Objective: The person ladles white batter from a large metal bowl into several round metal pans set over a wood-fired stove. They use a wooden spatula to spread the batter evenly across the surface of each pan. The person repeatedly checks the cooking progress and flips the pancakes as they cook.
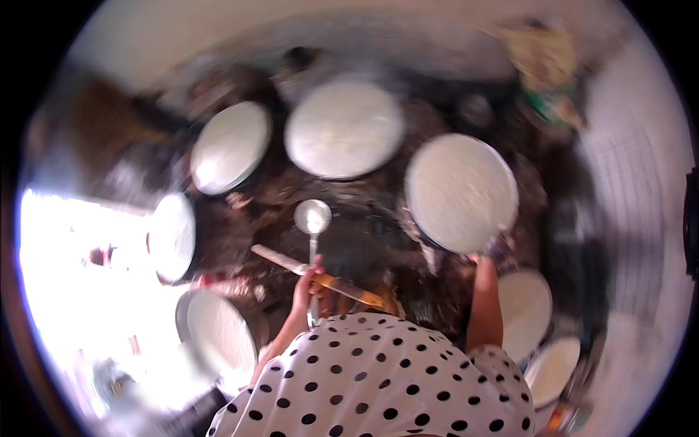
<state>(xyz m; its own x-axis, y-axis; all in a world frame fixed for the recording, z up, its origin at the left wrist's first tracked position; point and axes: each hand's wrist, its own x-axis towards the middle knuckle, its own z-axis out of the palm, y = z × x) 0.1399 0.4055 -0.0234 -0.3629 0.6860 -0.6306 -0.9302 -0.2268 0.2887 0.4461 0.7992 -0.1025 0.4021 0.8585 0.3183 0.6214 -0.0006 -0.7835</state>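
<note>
Near the middle, my left hand (314,287) holds a metal ladle (313,217) and a long flat spatula (278,259) crossed together, the spatula showing an orange-yellow part. To the right, my right hand (489,252) is at the lower rim of a large round pan (461,191) filled with a pale, off-white layer. Blur hides its fingers, so its grip cannot be made out. Another wide round pan (344,130) with similar pale contents lies at the top centre, and a third (232,147) is to its left.
More pale-filled round pans stand at the left (173,237), lower left (221,330), right (524,311) and lower right (552,371). A yellow and green bag (543,71) is at the upper right. Glaring light floods the left side. Dark, cluttered ground lies between the pans.
</note>
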